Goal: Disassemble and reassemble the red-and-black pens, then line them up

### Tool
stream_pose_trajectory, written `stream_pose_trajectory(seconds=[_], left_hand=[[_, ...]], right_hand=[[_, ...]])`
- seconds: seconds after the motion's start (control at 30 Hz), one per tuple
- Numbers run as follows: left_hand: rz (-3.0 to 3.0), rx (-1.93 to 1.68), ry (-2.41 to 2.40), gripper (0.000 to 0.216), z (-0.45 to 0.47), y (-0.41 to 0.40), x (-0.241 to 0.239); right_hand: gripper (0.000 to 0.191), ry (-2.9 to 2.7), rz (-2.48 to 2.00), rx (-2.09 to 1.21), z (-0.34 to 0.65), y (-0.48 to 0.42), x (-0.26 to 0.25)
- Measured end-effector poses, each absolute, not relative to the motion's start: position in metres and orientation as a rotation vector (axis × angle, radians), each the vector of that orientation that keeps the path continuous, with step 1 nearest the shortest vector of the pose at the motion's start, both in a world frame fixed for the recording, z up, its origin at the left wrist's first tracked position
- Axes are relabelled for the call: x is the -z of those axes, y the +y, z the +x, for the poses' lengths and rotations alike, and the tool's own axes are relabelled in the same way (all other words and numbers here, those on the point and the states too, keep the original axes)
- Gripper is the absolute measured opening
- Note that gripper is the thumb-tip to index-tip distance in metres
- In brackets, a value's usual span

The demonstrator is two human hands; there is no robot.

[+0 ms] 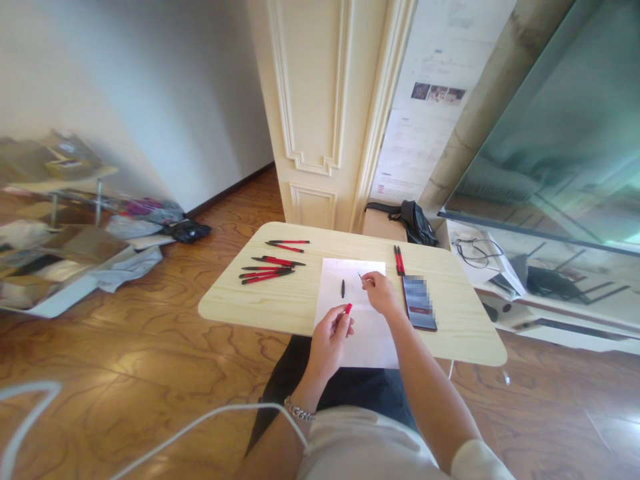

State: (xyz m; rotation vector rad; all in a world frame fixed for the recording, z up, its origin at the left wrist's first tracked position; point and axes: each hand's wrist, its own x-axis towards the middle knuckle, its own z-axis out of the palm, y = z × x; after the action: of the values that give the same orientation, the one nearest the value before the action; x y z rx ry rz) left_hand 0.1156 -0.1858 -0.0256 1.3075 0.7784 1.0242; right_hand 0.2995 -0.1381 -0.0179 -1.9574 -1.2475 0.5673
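My left hand [331, 337] is closed around a red pen barrel [347, 309], whose tip sticks out above my fingers. My right hand [381, 291] pinches a thin dark pen refill [361, 277] over a white sheet of paper [356, 313]. A small black pen part [343, 289] lies on the sheet just left of my right hand. All this is on a light wooden table [280, 300].
Several red-and-black pens [270, 267] lie on the table's left side, two more pens [399, 260] at the right. A dark phone [419, 303] lies right of the paper. A black bag [417, 223] and cables sit beyond the table; clutter lies on the floor at left.
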Motion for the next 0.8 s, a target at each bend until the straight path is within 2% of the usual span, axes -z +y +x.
stream_pose_trajectory(seconds=[0.17, 0.3, 0.53, 0.8], left_hand=[[1.35, -1.008, 0.772, 0.035, 0.12, -0.187, 0.026], [1.365, -0.988, 0.766, 0.036, 0.123, -0.19, 0.025], [1.362, -0.972, 0.76, 0.038, 0.123, -0.191, 0.027], [1.355, -0.979, 0.758, 0.036, 0.123, -0.19, 0.027]], right_hand=[[0.023, -0.926, -1.308, -0.867, 0.284, -0.165, -0.007], [0.021, -0.791, -1.05, -0.933, 0.272, -0.179, -0.025], [0.019, -0.754, -1.022, -0.891, 0.269, -0.183, -0.024], [0.021, -0.881, -1.19, -0.904, 0.26, -0.191, -0.009]])
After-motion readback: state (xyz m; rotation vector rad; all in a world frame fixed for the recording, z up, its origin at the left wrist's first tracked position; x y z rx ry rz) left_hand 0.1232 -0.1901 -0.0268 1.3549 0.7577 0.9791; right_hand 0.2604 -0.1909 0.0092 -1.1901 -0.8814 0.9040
